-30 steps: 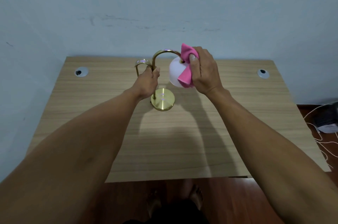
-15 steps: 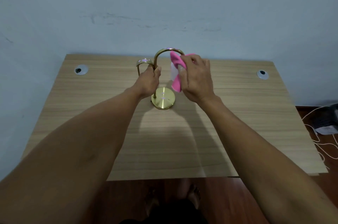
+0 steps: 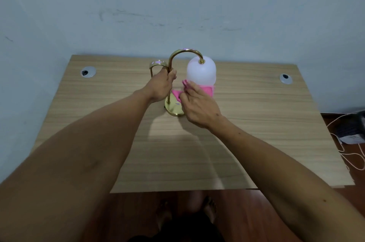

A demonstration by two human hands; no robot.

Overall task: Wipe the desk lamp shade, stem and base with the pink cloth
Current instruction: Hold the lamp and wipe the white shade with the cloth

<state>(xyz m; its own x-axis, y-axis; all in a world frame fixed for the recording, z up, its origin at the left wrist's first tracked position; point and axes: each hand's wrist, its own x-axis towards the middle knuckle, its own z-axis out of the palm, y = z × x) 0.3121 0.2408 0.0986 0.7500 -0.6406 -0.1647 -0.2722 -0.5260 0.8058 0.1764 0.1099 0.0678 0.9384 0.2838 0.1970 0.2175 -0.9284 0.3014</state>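
A small desk lamp stands mid-desk: a white frosted shade [image 3: 201, 71] hangs from a curved gold stem [image 3: 177, 56] above a round gold base [image 3: 173, 110]. My left hand [image 3: 161, 86] grips the upright part of the stem. My right hand [image 3: 199, 106] holds the pink cloth [image 3: 207, 89] against the underside of the shade; a fold of the cloth hangs over the base. A second, shorter gold arch [image 3: 157, 63] shows just left of the stem.
The wooden desk [image 3: 256, 123] stands against a pale blue wall and has grey cable grommets at back left [image 3: 88, 71] and back right [image 3: 285, 78]. White cables [image 3: 343, 154] and a dark object lie on the floor to the right.
My right hand has carried the cloth from the top of the shade down its near side to the bottom rim. The shade is now uncovered. My left hand has kept its grip.
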